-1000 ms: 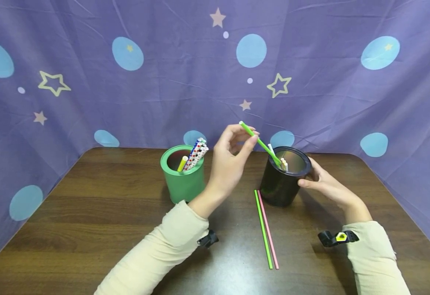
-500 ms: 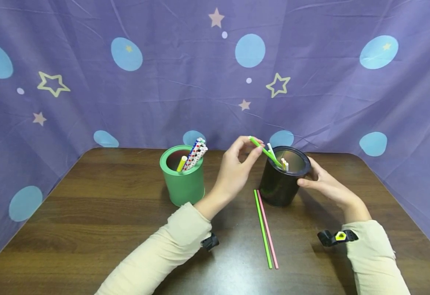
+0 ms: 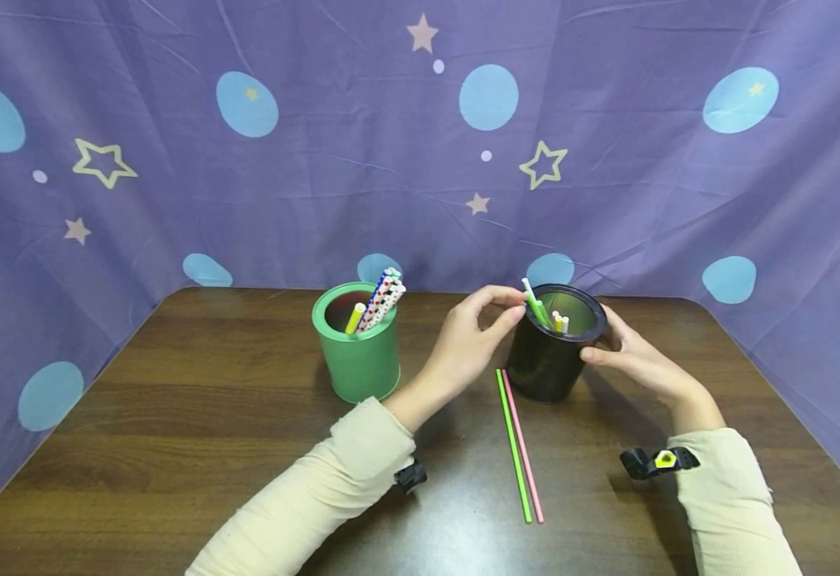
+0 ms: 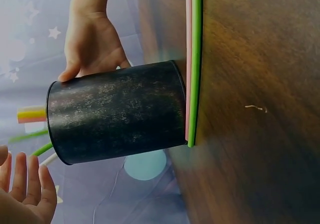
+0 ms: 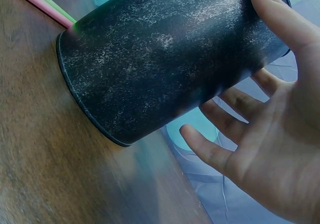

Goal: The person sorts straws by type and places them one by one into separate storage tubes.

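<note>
In the head view the black can (image 3: 546, 368) stands upright with several paper straws inside. My right hand (image 3: 636, 356) grips its right side, thumb in front and fingers behind; the right wrist view shows the thumb and fingers (image 5: 227, 124) along the can's wall. At the left rim is my left hand (image 3: 474, 332), thumb and fingers bent and slightly apart with nothing between them. A green straw (image 3: 541, 312) leans inside the can just past those fingertips, blurred. Straw ends also poke out beside my left hand (image 4: 30, 194) in the left wrist view.
A green straw (image 3: 512, 440) and a pink straw (image 3: 524, 448) lie side by side on the wooden table (image 3: 247, 448), in front of the black can. To the left stands a green can (image 3: 361, 368) with dotted and yellow straws. A purple curtain (image 3: 319, 160) hangs behind.
The green straw has slid down into the black can and left my left fingers. That hand has come lower and to the right, up to the rim. My right hand stays on the can.
</note>
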The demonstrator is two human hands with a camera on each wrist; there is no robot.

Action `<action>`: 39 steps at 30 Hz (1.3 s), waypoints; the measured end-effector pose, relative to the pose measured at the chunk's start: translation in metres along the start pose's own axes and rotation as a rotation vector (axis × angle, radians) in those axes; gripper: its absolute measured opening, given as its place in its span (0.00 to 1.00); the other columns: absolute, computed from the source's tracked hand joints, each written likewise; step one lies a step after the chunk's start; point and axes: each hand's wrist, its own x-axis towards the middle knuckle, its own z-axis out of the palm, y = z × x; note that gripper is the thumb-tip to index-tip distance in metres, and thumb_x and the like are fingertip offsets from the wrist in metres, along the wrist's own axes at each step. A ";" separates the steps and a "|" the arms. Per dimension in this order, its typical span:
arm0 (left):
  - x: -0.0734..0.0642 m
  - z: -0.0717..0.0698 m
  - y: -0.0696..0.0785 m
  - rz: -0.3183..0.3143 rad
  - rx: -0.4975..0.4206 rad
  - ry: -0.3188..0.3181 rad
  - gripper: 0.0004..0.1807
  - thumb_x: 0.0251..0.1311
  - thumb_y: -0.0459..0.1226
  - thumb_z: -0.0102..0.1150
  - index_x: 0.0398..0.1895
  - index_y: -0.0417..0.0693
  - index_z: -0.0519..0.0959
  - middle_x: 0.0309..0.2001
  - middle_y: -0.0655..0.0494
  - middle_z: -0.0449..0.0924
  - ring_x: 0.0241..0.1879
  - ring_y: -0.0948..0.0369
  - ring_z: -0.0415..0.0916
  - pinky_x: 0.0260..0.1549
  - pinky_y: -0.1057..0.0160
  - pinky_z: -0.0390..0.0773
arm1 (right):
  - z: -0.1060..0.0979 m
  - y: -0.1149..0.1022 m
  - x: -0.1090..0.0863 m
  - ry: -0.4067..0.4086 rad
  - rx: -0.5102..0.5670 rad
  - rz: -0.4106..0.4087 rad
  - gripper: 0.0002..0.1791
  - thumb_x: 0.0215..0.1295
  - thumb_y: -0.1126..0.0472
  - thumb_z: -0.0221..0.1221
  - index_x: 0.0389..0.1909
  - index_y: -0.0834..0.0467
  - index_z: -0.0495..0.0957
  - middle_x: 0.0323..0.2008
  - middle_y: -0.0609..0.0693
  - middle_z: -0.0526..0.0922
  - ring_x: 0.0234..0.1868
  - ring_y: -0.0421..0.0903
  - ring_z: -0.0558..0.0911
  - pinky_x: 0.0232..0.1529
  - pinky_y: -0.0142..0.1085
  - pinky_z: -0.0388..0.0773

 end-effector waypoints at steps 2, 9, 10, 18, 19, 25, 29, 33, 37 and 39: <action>0.000 0.000 0.000 -0.006 0.000 -0.004 0.11 0.67 0.35 0.60 0.50 0.44 0.82 0.45 0.54 0.83 0.43 0.66 0.77 0.41 0.67 0.75 | 0.000 0.000 0.000 0.001 -0.004 0.005 0.42 0.68 0.67 0.57 0.77 0.61 0.45 0.71 0.60 0.58 0.66 0.37 0.62 0.59 0.24 0.63; -0.004 -0.002 -0.004 -0.078 0.066 -0.044 0.10 0.68 0.37 0.60 0.49 0.45 0.82 0.46 0.55 0.84 0.47 0.64 0.78 0.47 0.66 0.75 | 0.000 -0.001 0.000 0.002 -0.006 0.019 0.43 0.68 0.67 0.58 0.77 0.60 0.44 0.72 0.62 0.56 0.67 0.37 0.61 0.58 0.22 0.62; -0.005 -0.001 -0.005 -0.096 0.083 -0.058 0.10 0.68 0.37 0.60 0.49 0.46 0.82 0.46 0.55 0.84 0.48 0.63 0.79 0.48 0.65 0.75 | 0.000 -0.001 0.000 0.002 -0.004 0.019 0.43 0.68 0.67 0.58 0.77 0.60 0.44 0.72 0.62 0.56 0.67 0.37 0.61 0.58 0.22 0.62; -0.017 0.003 -0.021 -0.256 0.241 -0.159 0.08 0.67 0.41 0.62 0.46 0.51 0.82 0.41 0.60 0.84 0.35 0.67 0.79 0.36 0.67 0.76 | 0.001 0.000 0.000 -0.001 0.009 0.019 0.43 0.68 0.67 0.58 0.77 0.60 0.44 0.72 0.61 0.56 0.67 0.37 0.60 0.58 0.22 0.62; -0.018 0.003 -0.022 -0.272 0.260 -0.167 0.08 0.66 0.41 0.62 0.46 0.51 0.82 0.40 0.61 0.84 0.33 0.67 0.79 0.34 0.67 0.75 | 0.001 -0.001 0.000 -0.001 0.008 0.018 0.43 0.68 0.67 0.58 0.77 0.60 0.44 0.72 0.62 0.56 0.67 0.37 0.60 0.58 0.22 0.63; -0.022 0.006 -0.032 -0.341 0.364 -0.224 0.08 0.65 0.41 0.63 0.43 0.50 0.83 0.36 0.61 0.85 0.33 0.65 0.78 0.37 0.64 0.75 | 0.001 -0.001 0.000 0.002 0.004 0.003 0.42 0.68 0.68 0.58 0.77 0.61 0.45 0.70 0.59 0.59 0.66 0.36 0.62 0.58 0.23 0.63; -0.024 0.009 -0.036 -0.392 0.422 -0.294 0.08 0.64 0.42 0.63 0.42 0.50 0.83 0.33 0.62 0.84 0.34 0.65 0.79 0.37 0.63 0.75 | 0.000 -0.001 0.000 0.002 0.007 -0.004 0.42 0.68 0.68 0.57 0.77 0.61 0.46 0.69 0.56 0.61 0.65 0.35 0.63 0.58 0.23 0.63; -0.026 0.012 -0.040 -0.417 0.489 -0.359 0.08 0.63 0.43 0.64 0.40 0.51 0.84 0.30 0.65 0.82 0.29 0.67 0.77 0.33 0.65 0.74 | 0.001 -0.001 0.000 -0.001 0.012 -0.002 0.42 0.68 0.68 0.57 0.77 0.60 0.46 0.69 0.56 0.61 0.65 0.36 0.63 0.58 0.24 0.64; -0.025 0.016 -0.044 -0.426 0.564 -0.397 0.07 0.62 0.43 0.65 0.38 0.52 0.85 0.31 0.65 0.83 0.30 0.66 0.78 0.33 0.65 0.74 | 0.001 -0.001 0.000 -0.001 0.007 -0.001 0.42 0.68 0.68 0.57 0.77 0.60 0.46 0.70 0.58 0.60 0.65 0.36 0.63 0.58 0.23 0.64; -0.024 0.018 -0.045 -0.432 0.586 -0.406 0.07 0.61 0.42 0.66 0.38 0.51 0.86 0.34 0.64 0.84 0.33 0.64 0.79 0.35 0.63 0.76 | 0.001 -0.002 0.000 -0.001 0.005 0.000 0.42 0.68 0.68 0.57 0.77 0.60 0.46 0.70 0.58 0.59 0.65 0.36 0.63 0.58 0.23 0.64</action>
